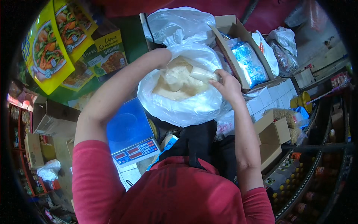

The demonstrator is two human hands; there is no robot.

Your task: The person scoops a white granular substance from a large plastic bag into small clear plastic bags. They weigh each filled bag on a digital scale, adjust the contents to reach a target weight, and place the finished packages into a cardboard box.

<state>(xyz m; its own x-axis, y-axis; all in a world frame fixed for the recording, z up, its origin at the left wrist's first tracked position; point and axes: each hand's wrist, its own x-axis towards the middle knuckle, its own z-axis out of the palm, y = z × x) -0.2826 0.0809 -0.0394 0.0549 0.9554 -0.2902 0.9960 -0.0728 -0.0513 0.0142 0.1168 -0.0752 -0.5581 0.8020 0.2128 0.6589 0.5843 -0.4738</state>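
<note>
A large white plastic sack [179, 112] stands open in front of me, part filled with pale, off-white powder [179, 93]. My right hand [228, 85] is at the sack's right rim, fingers and thumb closed on the end of a whitish translucent plastic piece [204, 74]; whether it is a small bag or a scoop is unclear. My left hand [164, 57] bends down over the far left rim, its fingers hidden. Below that side, inside the sack, a translucent lump [173, 81] rests in the powder. Left of the sack is a blue-topped digital scale [128, 123] with a keypad.
A carton [219, 46] holding blue-and-white plastic packs [247, 63] stands right of the sack. Yellow food packaging sheets [50, 53] hang at upper left. An open cardboard box [270, 140], yellow bucket [300, 100] and bottle crates [285, 173] are on the right.
</note>
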